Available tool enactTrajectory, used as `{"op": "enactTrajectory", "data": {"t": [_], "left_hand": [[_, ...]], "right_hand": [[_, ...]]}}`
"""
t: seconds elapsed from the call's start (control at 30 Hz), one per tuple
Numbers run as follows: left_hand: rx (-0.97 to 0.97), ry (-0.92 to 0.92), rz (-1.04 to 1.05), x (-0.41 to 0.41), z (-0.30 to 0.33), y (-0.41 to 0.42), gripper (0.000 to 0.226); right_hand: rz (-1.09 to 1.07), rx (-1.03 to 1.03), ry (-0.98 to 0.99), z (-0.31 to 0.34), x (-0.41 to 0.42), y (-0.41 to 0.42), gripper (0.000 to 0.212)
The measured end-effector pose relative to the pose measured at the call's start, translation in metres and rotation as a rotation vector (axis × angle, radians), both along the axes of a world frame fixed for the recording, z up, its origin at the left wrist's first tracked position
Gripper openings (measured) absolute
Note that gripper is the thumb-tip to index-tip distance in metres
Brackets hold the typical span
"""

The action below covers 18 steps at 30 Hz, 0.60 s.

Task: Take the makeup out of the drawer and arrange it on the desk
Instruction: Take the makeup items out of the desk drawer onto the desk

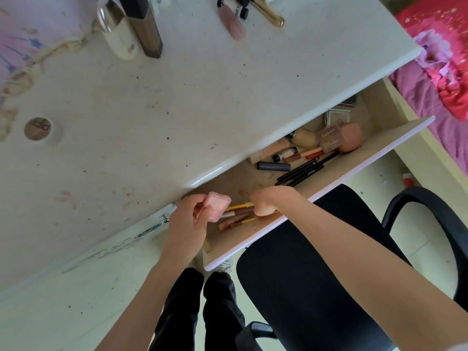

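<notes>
My left hand (186, 224) sits at the near-left corner of the open drawer (326, 191), just below the rounded front edge of the desk (157, 102). Its fingers are curled round a pink compact (215, 207), pinching it by its sides, and the compact is lifted clear of the drawer floor, tilted, just beside the desk lip. My right hand (268, 200) reaches down over the drawer's white front panel into the near end; its fingers are curled downward onto a cluster of pencils and lip sticks (238, 215), but I cannot tell whether they actually hold one, since the fingertips are hidden behind the hand.

Further right in the drawer lie more makeup pieces: a dark tube (273, 166), black pencils (304, 171) lying along the front panel, a beige bottle (304, 136), a clear labelled box (331, 140) and a peach sponge (352, 136) near the far-right corner. Between the two groups there is a bare stretch of drawer floor.

On the desk, the far edge carries a white bottle (119, 34), a tall brown box (147, 29), a pink tube (231, 21) and a gold tool (271, 13). A round cable hole (39, 129) sits at the left. The wide middle of the desktop is stained.

A black chair (316, 274) stands close under the drawer front, and a pink bed cover (440, 59) lies to the right.
</notes>
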<state>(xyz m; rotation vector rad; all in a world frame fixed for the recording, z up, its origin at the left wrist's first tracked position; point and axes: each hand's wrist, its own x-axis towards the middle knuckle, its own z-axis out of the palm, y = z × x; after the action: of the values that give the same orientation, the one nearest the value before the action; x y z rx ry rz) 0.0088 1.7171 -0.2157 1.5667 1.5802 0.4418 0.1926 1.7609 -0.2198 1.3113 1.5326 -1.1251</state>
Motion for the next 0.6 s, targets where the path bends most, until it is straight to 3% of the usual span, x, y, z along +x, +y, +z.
{"op": "enactTrajectory", "data": {"t": [0.23, 0.6], "left_hand": [[-0.032, -0.007, 0.008, -0.006, 0.003, 0.001, 0.018], [0.036, -0.197, 0.121, -0.003, 0.030, 0.015, 0.019]], "right_hand": [[0.025, -0.048, 0.038, -0.001, -0.001, 0.000, 0.037], [-0.254, 0.057, 0.301, 0.015, 0.024, -0.009, 0.022]]}}
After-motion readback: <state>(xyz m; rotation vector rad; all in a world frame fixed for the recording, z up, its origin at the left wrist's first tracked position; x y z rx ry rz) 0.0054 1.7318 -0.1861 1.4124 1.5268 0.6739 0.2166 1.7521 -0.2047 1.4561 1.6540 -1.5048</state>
